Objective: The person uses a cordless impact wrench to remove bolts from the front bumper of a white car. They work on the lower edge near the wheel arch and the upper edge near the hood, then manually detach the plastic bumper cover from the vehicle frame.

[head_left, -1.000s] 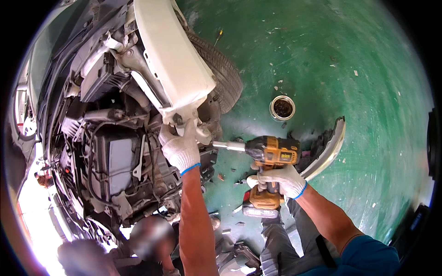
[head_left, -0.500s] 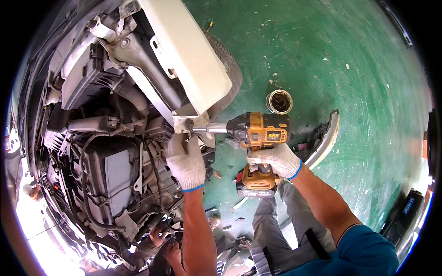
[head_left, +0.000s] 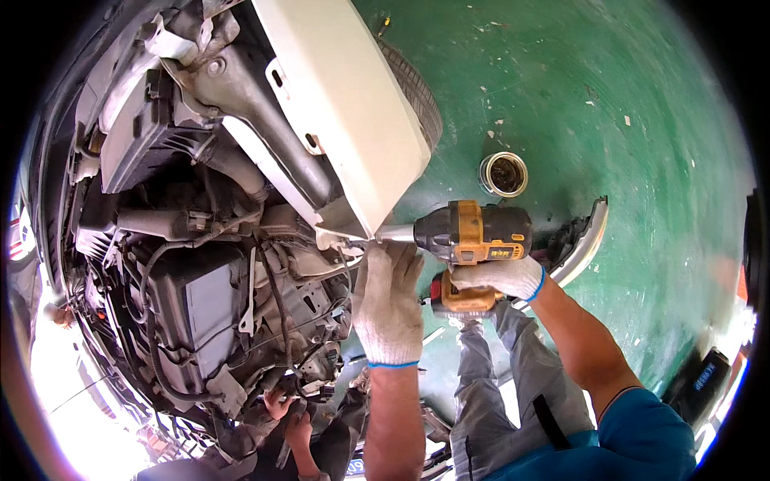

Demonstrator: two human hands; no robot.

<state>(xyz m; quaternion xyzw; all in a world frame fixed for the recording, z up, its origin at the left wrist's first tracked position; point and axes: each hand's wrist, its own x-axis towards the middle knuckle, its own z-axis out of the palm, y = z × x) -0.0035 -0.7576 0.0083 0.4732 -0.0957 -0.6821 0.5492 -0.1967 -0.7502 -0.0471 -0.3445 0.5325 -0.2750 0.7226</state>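
My right hand (head_left: 505, 277), in a white knit glove, is wrapped around the handle of a yellow and black cordless impact wrench (head_left: 467, 232). Its silver socket (head_left: 396, 233) points left, to the lower corner of a cream fender (head_left: 345, 104). Just below the socket is my gloved left hand (head_left: 388, 313), fingers stretched up with their tips at the socket. Whether they touch it is hard to see. A bracket (head_left: 335, 228) sits under the fender corner, left of the socket's end. The fastener there is hidden.
The opened engine bay (head_left: 212, 305) fills the left side. A tire (head_left: 413, 96) shows behind the fender. An open can (head_left: 504, 175) and a curved trim piece (head_left: 584, 244) lie on the green floor. Another person's hands (head_left: 297, 429) are at the lower front of the car.
My left hand has come away from the bracket, moving right and slightly down. The impact wrench has shifted right with my right hand. The view has moved a little too.
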